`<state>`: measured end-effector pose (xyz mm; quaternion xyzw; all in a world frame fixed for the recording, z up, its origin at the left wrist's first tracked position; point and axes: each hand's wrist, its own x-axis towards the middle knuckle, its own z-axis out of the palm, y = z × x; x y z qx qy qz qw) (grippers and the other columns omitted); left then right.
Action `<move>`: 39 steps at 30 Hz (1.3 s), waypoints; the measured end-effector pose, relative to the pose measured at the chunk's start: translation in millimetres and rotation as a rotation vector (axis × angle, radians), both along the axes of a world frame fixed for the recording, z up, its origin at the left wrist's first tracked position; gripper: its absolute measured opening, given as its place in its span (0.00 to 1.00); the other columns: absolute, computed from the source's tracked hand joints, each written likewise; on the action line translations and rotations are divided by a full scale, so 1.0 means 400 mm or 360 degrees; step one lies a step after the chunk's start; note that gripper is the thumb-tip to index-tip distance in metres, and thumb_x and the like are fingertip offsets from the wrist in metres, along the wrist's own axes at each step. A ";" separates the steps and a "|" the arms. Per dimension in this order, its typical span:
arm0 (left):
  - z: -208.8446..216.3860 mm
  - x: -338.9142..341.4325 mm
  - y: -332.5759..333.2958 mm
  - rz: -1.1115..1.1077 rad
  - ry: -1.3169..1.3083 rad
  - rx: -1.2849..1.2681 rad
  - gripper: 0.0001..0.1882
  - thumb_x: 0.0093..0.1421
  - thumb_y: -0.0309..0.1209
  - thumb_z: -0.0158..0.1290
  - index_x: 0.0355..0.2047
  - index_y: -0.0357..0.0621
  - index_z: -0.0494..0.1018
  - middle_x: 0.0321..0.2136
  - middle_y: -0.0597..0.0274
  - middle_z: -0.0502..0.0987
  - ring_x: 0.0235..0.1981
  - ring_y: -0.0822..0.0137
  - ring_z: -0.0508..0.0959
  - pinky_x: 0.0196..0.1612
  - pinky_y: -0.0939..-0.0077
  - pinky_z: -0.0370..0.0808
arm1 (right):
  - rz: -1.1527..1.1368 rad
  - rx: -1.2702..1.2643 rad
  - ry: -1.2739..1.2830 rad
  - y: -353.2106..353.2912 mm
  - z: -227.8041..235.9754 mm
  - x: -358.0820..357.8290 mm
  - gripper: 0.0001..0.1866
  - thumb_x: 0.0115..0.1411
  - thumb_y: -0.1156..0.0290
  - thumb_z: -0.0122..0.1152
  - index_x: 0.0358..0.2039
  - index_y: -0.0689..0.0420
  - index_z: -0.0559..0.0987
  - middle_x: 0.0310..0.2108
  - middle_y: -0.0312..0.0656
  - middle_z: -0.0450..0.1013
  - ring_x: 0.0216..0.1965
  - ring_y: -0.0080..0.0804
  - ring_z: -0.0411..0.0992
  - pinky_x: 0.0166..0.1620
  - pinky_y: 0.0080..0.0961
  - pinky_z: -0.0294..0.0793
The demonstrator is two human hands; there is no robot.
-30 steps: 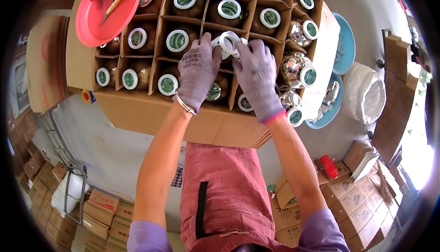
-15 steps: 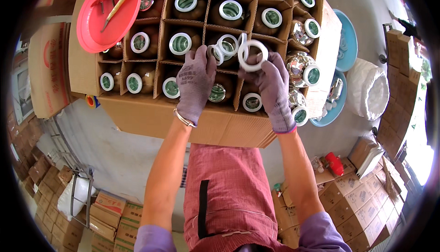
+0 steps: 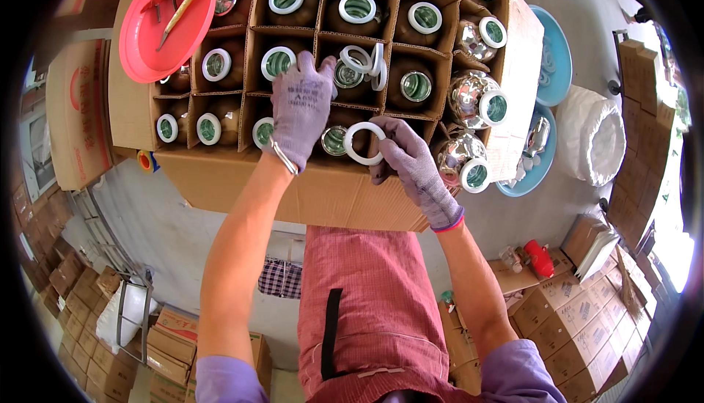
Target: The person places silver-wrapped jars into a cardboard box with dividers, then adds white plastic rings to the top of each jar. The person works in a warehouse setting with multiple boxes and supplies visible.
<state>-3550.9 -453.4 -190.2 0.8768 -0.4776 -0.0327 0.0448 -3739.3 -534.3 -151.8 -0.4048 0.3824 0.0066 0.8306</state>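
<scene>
My right hand (image 3: pixel 403 155), in a grey glove, pinches a white ring (image 3: pixel 364 143) between thumb and fingers. The ring is upright over the near row, beside a ringless silvery glass bottle (image 3: pixel 334 140). My left hand (image 3: pixel 302 102), gloved too, reaches over the box next to a bottle mouth with a white ring (image 3: pixel 279 63). Its fingers are bent and slightly apart, with nothing visible between them; the tips are partly hidden. Several loose white rings (image 3: pixel 357 58) lean on a bottle and divider just right of it. Another bottle (image 3: pixel 416 86) shows a bare glass mouth.
The divided cardboard box (image 3: pixel 293 190) holds several bottles, most with white rings. A red basin (image 3: pixel 139 44) with a wooden-handled tool rests on its far left corner. Blue basins (image 3: pixel 554 51) and a white sack (image 3: pixel 590 143) stand at right. Stacked cartons (image 3: pixel 565 322) fill the lower right.
My right hand has come nearer to me and left with one ring, uncovering a bare-mouthed bottle. My left hand has drawn slightly left, away from the loose rings.
</scene>
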 end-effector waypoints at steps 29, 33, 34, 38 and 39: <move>0.060 -0.191 0.186 -0.0138 -0.0011 0.0071 0.20 0.53 0.25 0.53 0.48 0.36 0.68 0.50 0.51 0.67 0.52 0.51 0.67 0.58 0.54 0.65 | 0.0432 -0.0393 0.0356 0.037 0.015 -0.057 0.10 0.62 0.69 0.56 0.41 0.60 0.74 0.22 0.34 0.71 0.18 0.16 0.68 0.22 0.17 0.70; 0.051 -0.237 0.216 -0.0199 0.0093 0.0219 0.24 0.53 0.25 0.51 0.52 0.34 0.64 0.56 0.46 0.61 0.59 0.50 0.62 0.63 0.50 0.59 | 0.0497 -0.0438 0.0352 0.044 0.025 -0.055 0.10 0.62 0.69 0.55 0.41 0.60 0.75 0.23 0.36 0.71 0.18 0.18 0.68 0.22 0.18 0.69; 0.053 -0.242 0.222 -0.0211 0.0140 0.0252 0.25 0.53 0.25 0.51 0.52 0.33 0.63 0.56 0.45 0.60 0.59 0.50 0.62 0.63 0.49 0.57 | 0.0568 -0.0459 0.0383 0.034 0.030 -0.053 0.11 0.61 0.70 0.56 0.42 0.60 0.75 0.25 0.36 0.71 0.21 0.19 0.70 0.25 0.19 0.72; 0.074 -0.277 0.227 -0.0274 0.0177 0.0459 0.31 0.54 0.27 0.49 0.58 0.27 0.57 0.59 0.39 0.58 0.60 0.47 0.61 0.67 0.45 0.50 | 0.0707 -0.1564 0.0072 0.051 -0.021 -0.066 0.12 0.59 0.71 0.56 0.45 0.55 0.75 0.29 0.44 0.72 0.29 0.37 0.76 0.32 0.32 0.75; 0.078 -0.284 0.228 -0.0289 0.0160 0.0505 0.32 0.54 0.27 0.49 0.59 0.27 0.56 0.59 0.38 0.57 0.60 0.47 0.60 0.67 0.44 0.49 | 0.0802 -0.1616 0.0072 0.054 -0.018 -0.062 0.14 0.59 0.72 0.56 0.46 0.54 0.75 0.31 0.45 0.71 0.31 0.40 0.75 0.33 0.33 0.75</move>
